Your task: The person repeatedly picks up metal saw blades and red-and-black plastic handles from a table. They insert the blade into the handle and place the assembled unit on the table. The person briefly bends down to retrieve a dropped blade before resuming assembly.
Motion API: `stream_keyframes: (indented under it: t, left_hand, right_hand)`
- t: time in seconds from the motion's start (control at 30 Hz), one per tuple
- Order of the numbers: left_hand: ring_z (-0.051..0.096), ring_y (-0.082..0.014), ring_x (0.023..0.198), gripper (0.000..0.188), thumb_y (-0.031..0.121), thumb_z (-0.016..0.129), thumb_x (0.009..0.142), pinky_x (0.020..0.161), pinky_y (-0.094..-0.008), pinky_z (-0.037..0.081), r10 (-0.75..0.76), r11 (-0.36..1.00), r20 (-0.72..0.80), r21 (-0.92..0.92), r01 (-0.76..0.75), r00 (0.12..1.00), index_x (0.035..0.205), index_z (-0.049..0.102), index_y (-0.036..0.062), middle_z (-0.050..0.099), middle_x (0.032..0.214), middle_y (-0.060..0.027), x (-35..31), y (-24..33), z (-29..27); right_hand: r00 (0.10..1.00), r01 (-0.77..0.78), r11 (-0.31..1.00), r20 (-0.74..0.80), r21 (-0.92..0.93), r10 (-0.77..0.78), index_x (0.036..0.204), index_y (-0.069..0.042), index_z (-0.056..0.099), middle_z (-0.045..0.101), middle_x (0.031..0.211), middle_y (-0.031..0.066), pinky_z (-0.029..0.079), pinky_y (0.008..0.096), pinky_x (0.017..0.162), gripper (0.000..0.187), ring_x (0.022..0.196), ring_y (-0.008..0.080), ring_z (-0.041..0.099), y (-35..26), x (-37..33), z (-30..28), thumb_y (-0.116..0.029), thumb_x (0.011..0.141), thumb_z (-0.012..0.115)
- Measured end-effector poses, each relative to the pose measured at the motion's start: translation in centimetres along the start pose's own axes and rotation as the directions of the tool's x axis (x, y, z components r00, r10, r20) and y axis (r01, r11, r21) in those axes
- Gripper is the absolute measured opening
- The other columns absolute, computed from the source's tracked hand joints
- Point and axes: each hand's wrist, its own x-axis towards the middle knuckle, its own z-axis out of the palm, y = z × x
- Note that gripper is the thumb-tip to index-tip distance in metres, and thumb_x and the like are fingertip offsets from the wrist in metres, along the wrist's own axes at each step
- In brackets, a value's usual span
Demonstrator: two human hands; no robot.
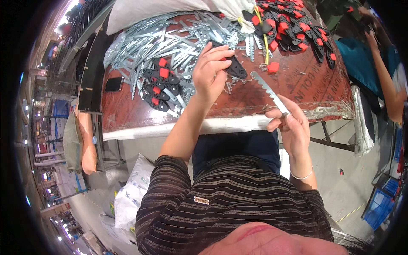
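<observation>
Over the reddish-brown table, my left hand [210,74] is closed on a black plastic handle [236,69] with a bit of red on it. To its right, my right hand [292,124] pinches a notched metal strip [268,89] by its lower end, the strip slanting up toward the handle. A gap separates strip and handle. Beyond my left hand lies a wide heap of loose metal strips [146,40]. Left of my left wrist sits a small pile of black handles with red parts [159,83], some with strips in them.
A larger pile of black and red handles [293,27] covers the table's far right. A white sack [178,10] lies at the back, and a dark phone-like slab [113,84] at the left. Other people's arms show at left [88,144] and right [382,72].
</observation>
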Motion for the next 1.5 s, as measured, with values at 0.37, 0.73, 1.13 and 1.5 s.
stream_keyframes:
  t: [0.37,0.73,1.13,1.5]
  left_hand:
    - [0.062,-0.0281,0.097,0.025,-0.012,0.059,0.066,0.098,-0.0464,0.038,0.116,0.96,0.022,0.255,-0.117,0.993,0.082,0.058,0.0077,0.067,0.096,-0.0092,-0.5,0.3,-3.6]
    - [0.053,-0.0188,0.084,0.018,0.008,0.057,0.083,0.076,-0.033,0.046,-0.853,-0.2,0.234,-0.972,0.123,0.467,0.1,0.051,0.01,0.053,0.092,-0.0074,-0.5,1.0,-3.2]
    - [0.052,-0.016,0.079,0.045,0.048,0.049,0.088,0.074,-0.0313,0.048,-0.821,-0.481,0.429,-0.875,-0.051,0.377,0.109,0.054,0.009,0.052,0.085,-0.0052,-0.6,0.9,-0.7]
    - [0.053,-0.0129,0.073,0.037,0.044,0.054,0.087,0.075,-0.0326,0.049,-0.833,-0.468,0.42,-0.882,-0.055,0.359,0.103,0.057,0.0098,0.051,0.077,-0.0004,-1.8,0.2,-0.6]
  right_hand:
    - [0.997,-0.065,0.998,0.035,-0.014,0.066,0.131,0.007,0.036,0.061,0.101,0.0207,0.05,0.0306,0.074,0.045,0.081,0.0213,0.064,0.8,0.3,3.2,-0.014,0.091,0.039]
    - [0.998,-0.055,0.998,-0.013,-0.013,0.055,0.13,0.007,0.037,0.061,0.1,0.0209,0.05,0.0299,0.074,0.045,0.08,0.0197,0.064,1.8,1.5,2.4,-0.015,0.091,0.041]
    - [0.992,-0.121,0.992,0.034,0.023,0.12,0.129,0.007,0.038,0.062,0.099,0.0204,0.049,0.0309,0.074,0.042,0.081,0.0216,0.063,3.0,0.9,2.6,-0.012,0.091,0.039]
    - [0.99,-0.139,0.99,0.003,-0.027,0.14,0.128,0.007,0.038,0.062,0.097,0.02,0.049,0.0318,0.074,0.041,0.08,0.0212,0.063,3.1,0.7,2.8,-0.011,0.091,0.038]
